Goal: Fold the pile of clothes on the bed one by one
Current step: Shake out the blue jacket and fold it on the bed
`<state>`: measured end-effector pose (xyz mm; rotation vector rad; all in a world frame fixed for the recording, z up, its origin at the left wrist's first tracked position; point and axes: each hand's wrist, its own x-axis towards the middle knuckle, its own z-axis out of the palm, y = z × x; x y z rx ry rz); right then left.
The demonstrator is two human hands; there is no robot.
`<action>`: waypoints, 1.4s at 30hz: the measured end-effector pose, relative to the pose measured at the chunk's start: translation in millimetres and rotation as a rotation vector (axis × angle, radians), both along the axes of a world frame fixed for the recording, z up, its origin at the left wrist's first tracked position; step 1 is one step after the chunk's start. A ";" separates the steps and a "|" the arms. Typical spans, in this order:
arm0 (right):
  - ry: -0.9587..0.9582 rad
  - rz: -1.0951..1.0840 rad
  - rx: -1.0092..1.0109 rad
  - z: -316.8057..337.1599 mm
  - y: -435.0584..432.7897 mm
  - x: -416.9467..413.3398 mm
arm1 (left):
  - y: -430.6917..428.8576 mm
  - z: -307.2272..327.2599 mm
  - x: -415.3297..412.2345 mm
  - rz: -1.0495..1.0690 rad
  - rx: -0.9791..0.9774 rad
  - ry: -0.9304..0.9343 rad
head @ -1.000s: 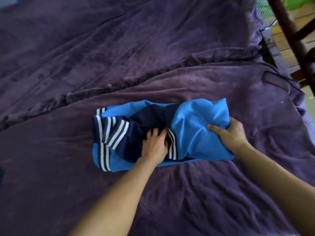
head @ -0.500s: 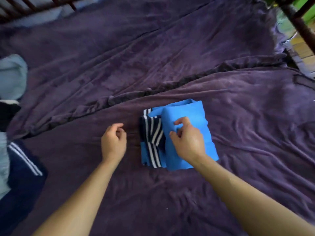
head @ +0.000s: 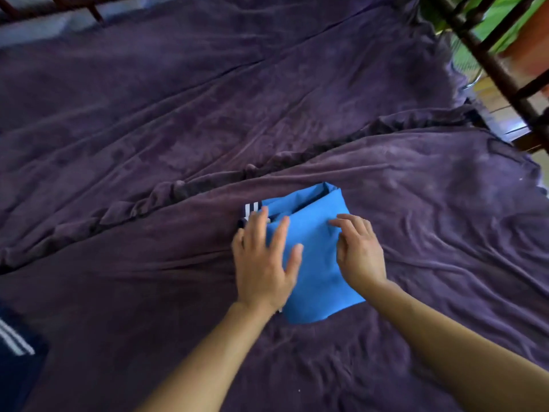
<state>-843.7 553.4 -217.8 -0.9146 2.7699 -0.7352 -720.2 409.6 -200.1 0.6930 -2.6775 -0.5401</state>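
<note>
a purple blanket [head: 178, 114] covers the whole bed, rumpled, with a long raised crease that runs from the left edge up to the far right. a dark wooden bed frame [head: 487, 58] slants down the far right corner, with something bright green [head: 505, 22] behind it. the blue garment [head: 315, 263] lies on the blanket a little right of the middle, just on the near side of the crease, folded into a compact, roughly square bundle with plain blue cloth on top. at the near left edge a navy garment [head: 17, 352] with white stripes is partly in view, well apart from the bundle. the left hand [head: 264, 263] lies flat on the left side of the bundle, fingers straight and spread wide. the right hand [head: 361, 254] rests on the right side, its fingers loosely bent with the tips touching the blue cloth, gripping nothing. a small patch of white stripes [head: 252, 208] shows at the far left corner of the bundle, just beyond the left fingertips
</note>
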 end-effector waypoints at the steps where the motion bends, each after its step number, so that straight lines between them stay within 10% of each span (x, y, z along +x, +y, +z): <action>1: 0.004 0.017 0.142 -6.9 7.5 -10.4 | 11.2 -6.1 -10.6 -0.070 -0.030 -0.087; 4: -0.051 0.132 0.449 -35.1 19.5 -28.5 | 8.1 -37.7 -27.2 -0.086 -0.089 -0.380; 10: -0.122 0.167 0.408 -90.3 0.3 -17.2 | -62.3 -111.7 -27.1 0.045 0.099 -0.701; 26: -0.511 -0.299 0.208 -40.7 51.8 20.2 | -11.6 -50.6 -31.5 -0.003 0.378 -0.383; 42: -0.044 -0.282 0.305 57.8 341.2 -196.3 | 283.4 11.2 -224.6 -0.030 0.514 -0.117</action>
